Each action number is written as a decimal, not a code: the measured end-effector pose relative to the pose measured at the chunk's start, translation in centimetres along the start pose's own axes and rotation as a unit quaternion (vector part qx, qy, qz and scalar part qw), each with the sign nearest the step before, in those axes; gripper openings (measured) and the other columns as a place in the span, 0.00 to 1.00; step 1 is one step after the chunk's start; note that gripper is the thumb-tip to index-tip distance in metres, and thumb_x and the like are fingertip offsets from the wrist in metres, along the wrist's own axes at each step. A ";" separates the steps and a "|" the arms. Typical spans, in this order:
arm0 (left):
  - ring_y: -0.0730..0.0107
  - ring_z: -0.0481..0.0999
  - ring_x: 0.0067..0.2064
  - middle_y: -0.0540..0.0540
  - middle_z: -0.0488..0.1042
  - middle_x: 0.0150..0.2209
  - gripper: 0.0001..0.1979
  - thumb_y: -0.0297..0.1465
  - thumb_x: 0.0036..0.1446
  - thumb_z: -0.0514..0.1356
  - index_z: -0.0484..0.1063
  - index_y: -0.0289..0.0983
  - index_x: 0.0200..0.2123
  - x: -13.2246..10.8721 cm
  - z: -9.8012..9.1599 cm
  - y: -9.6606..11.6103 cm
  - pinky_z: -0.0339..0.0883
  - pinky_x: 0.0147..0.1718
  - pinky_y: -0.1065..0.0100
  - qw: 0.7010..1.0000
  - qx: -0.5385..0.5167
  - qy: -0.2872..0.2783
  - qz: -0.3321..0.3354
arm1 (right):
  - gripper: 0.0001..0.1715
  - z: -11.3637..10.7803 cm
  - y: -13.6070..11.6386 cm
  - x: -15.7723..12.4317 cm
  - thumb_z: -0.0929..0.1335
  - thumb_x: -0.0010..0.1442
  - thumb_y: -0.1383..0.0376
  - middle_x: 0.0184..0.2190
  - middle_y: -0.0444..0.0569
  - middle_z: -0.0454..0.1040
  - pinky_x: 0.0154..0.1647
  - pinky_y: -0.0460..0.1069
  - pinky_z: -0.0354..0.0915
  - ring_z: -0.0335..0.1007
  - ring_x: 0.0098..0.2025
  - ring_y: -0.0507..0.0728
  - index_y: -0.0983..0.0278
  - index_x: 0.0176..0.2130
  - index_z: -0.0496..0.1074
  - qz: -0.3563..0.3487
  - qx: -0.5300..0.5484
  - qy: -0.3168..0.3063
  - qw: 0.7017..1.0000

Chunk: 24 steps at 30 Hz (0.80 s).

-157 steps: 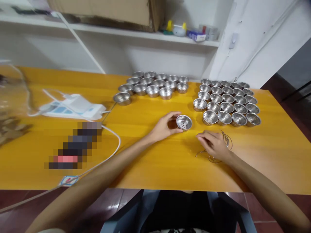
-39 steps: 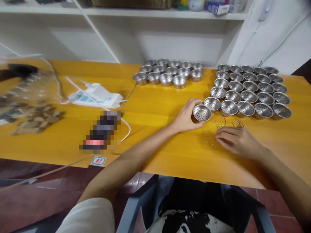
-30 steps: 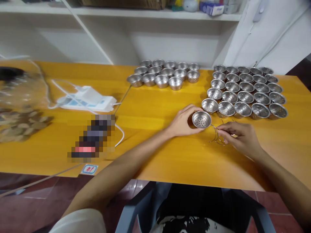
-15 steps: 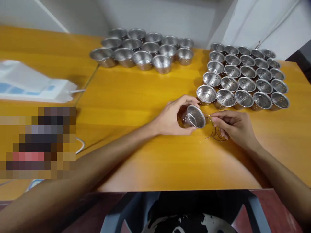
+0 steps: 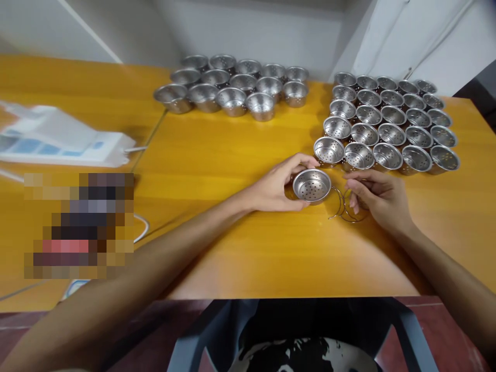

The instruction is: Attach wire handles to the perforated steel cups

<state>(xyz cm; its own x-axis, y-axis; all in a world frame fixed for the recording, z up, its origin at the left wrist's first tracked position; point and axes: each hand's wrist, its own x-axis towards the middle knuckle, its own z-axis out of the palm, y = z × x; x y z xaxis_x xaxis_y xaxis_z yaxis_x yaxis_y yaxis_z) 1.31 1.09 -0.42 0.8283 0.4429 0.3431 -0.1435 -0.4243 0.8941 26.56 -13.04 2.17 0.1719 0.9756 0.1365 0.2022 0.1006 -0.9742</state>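
My left hand (image 5: 277,187) is wrapped around the side of a small perforated metal cup (image 5: 312,186), its mouth tipped towards me so that the holed bottom shows. Just right of the cup is a thin bent-wire piece with curved loops (image 5: 341,206), partly hidden behind my right fingers. My right hand (image 5: 377,199) is beside that wire; thumb and forefinger are curled with a small gap, and no wire shows between their tips. Whether the lower fingers touch the wire is hard to see.
Rows of matching perforated cups (image 5: 387,134) stand at the back right of the wooden table (image 5: 232,248). Another group of cups (image 5: 232,101) is at back centre. A white power strip (image 5: 70,142) with cables lies left, near a pixelated patch. A chair (image 5: 194,330) is below.
The cup has been turned so its mouth faces me more. My right fingertips have come off the wire and moved slightly right and up. The view has shifted a little.
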 end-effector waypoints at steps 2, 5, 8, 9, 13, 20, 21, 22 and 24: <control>0.49 0.82 0.65 0.37 0.76 0.64 0.36 0.32 0.54 0.76 0.68 0.43 0.64 -0.2 -0.3 -0.1 0.79 0.63 0.49 0.999 -0.034 -0.016 -0.009 | 0.12 -0.3 0.0 -0.2 0.79 0.70 0.54 0.26 0.45 0.82 0.24 0.49 0.73 0.75 0.21 0.52 0.59 0.47 0.87 -0.016 0.005 0.009 1.000; 0.50 0.81 0.65 0.38 0.76 0.64 0.37 0.30 0.54 0.75 0.67 0.44 0.65 -0.4 -0.6 -0.2 0.79 0.63 0.50 0.998 -0.056 -0.023 -0.021 | 0.09 -0.6 -0.1 -0.5 0.78 0.71 0.55 0.33 0.47 0.84 0.24 0.49 0.74 0.78 0.25 0.53 0.57 0.46 0.88 -0.043 0.010 0.012 0.999; 0.49 0.80 0.65 0.38 0.75 0.63 0.37 0.29 0.53 0.75 0.69 0.44 0.65 -0.5 -0.6 -0.3 0.77 0.65 0.48 0.999 -0.045 -0.016 -0.020 | 0.08 -0.7 -0.2 -0.8 0.79 0.70 0.56 0.31 0.47 0.83 0.25 0.48 0.75 0.78 0.26 0.52 0.58 0.44 0.88 -0.063 -0.005 0.002 0.998; 0.49 0.79 0.66 0.38 0.74 0.63 0.36 0.29 0.53 0.74 0.70 0.44 0.65 -0.5 -0.6 -0.3 0.76 0.66 0.48 0.999 -0.034 -0.009 -0.013 | 0.08 -0.7 -0.2 -0.8 0.79 0.69 0.57 0.30 0.46 0.83 0.24 0.47 0.75 0.78 0.26 0.52 0.58 0.44 0.88 -0.067 -0.010 0.001 0.998; 0.51 0.79 0.64 0.40 0.73 0.61 0.37 0.31 0.53 0.74 0.73 0.46 0.66 -0.5 -0.2 0.1 0.74 0.68 0.46 0.996 0.079 0.021 0.033 | 0.06 -0.6 -0.4 -1.0 0.80 0.69 0.60 0.28 0.45 0.81 0.19 0.43 0.68 0.76 0.24 0.50 0.59 0.43 0.87 -0.063 -0.005 0.002 0.998; 0.49 0.81 0.57 0.37 0.79 0.60 0.42 0.35 0.56 0.75 0.66 0.44 0.72 -0.8 1.1 0.8 0.77 0.60 0.44 0.938 0.295 0.100 0.149 | 0.08 -0.2 -0.5 -1.1 0.79 0.71 0.57 0.24 0.43 0.80 0.20 0.46 0.72 0.73 0.20 0.50 0.58 0.45 0.86 0.011 0.054 -0.042 0.998; 0.49 0.82 0.56 0.37 0.80 0.59 0.44 0.36 0.56 0.75 0.64 0.43 0.73 -0.9 1.2 0.8 0.77 0.59 0.43 0.933 0.307 0.104 0.157 | 0.08 -0.2 -0.5 -1.1 0.79 0.71 0.57 0.24 0.43 0.80 0.20 0.46 0.72 0.73 0.20 0.50 0.58 0.45 0.86 0.022 0.061 -0.052 0.997; 0.49 0.82 0.55 0.37 0.81 0.59 0.44 0.37 0.56 0.75 0.64 0.43 0.73 -0.9 1.3 0.7 0.77 0.59 0.43 0.929 0.314 0.107 0.161 | 0.08 -0.1 -0.4 -1.1 0.78 0.72 0.57 0.26 0.44 0.81 0.20 0.47 0.72 0.74 0.20 0.51 0.58 0.45 0.86 0.030 0.068 -0.062 0.995; 0.49 0.83 0.54 0.37 0.82 0.60 0.44 0.37 0.56 0.75 0.63 0.43 0.73 -1.0 1.3 0.6 0.77 0.58 0.42 0.928 0.318 0.109 0.159 | 0.08 0.1 -0.1 -1.1 0.78 0.71 0.57 0.29 0.45 0.83 0.20 0.47 0.72 0.75 0.21 0.51 0.58 0.45 0.87 0.040 0.084 -0.080 0.993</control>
<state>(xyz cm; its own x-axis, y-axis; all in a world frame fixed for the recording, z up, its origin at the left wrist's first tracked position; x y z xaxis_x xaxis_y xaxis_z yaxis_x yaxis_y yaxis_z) 1.16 -0.64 -0.62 0.6591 0.3351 0.6733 0.0444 -0.9110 0.4100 26.23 -14.07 2.09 0.0237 0.9989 0.0408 0.0290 0.0401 -0.9988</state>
